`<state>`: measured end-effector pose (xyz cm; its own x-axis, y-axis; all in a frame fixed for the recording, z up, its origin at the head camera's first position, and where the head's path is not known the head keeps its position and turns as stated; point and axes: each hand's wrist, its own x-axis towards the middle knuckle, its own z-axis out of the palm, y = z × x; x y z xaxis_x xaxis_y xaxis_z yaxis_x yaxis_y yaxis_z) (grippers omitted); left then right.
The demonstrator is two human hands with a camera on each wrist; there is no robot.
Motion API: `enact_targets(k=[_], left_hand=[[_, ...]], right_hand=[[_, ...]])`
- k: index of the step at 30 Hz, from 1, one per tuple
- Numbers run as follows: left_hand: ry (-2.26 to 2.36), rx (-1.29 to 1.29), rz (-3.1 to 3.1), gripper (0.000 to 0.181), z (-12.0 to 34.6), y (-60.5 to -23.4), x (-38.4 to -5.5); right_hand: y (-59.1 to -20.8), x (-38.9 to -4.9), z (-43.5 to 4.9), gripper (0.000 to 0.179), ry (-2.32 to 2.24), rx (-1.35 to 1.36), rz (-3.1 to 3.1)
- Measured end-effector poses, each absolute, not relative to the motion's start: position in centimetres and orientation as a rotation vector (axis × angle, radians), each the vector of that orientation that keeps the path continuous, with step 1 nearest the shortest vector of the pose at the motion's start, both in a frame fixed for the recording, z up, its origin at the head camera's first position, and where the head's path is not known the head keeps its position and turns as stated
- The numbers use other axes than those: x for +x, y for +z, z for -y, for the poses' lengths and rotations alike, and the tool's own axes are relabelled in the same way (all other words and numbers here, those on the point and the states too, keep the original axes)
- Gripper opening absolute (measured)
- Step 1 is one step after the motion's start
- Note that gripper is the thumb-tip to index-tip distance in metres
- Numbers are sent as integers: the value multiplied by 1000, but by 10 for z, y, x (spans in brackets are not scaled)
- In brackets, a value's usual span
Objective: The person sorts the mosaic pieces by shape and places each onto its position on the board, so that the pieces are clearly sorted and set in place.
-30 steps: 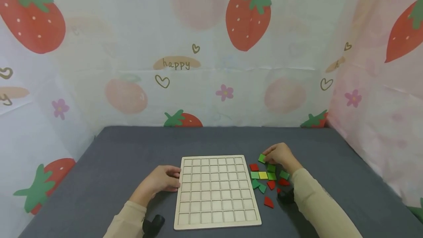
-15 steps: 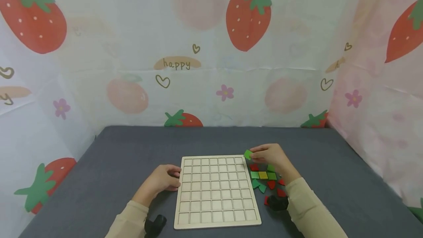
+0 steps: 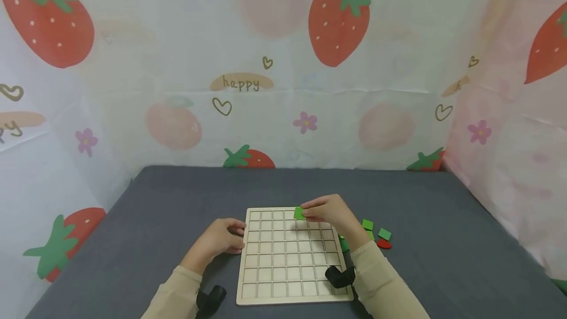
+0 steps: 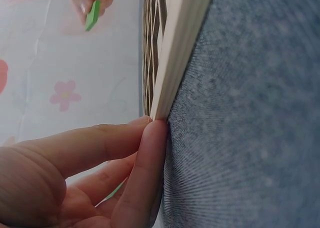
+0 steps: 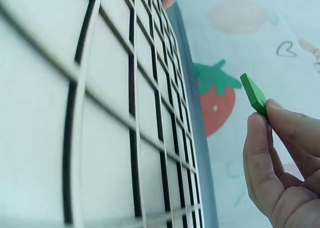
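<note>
A bright green square tile is pinched between the thumb and fingers of my right hand. In the head view it appears over the back rows of a pale wooden grid board; the right wrist view has the tile above the board's surface, apart from it. My left hand rests at the board's left edge. Up close in the left wrist view, the fingertips touch the side of the board without curling round it. The grid squares in sight hold no tiles.
Right of the board lie loose green tiles and a red piece, partly hidden by the right arm. A dark grey cloth covers the table. Strawberry-print curtains stand behind and at both sides.
My right hand has carried the green tile leftward, from above the loose pieces to above the board's back rows. The left hand has stayed at the board's edge.
</note>
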<state>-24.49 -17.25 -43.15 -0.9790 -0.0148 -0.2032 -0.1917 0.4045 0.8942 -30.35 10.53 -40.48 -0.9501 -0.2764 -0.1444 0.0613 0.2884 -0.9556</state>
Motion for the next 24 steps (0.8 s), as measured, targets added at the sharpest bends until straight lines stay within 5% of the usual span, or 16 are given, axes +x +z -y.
enact_targets(k=[24], left_hand=[[1607,-179,-2484,50,172,-431,-246]], right_hand=[[-410,-301,-35,19,-1744,-218,-2199]])
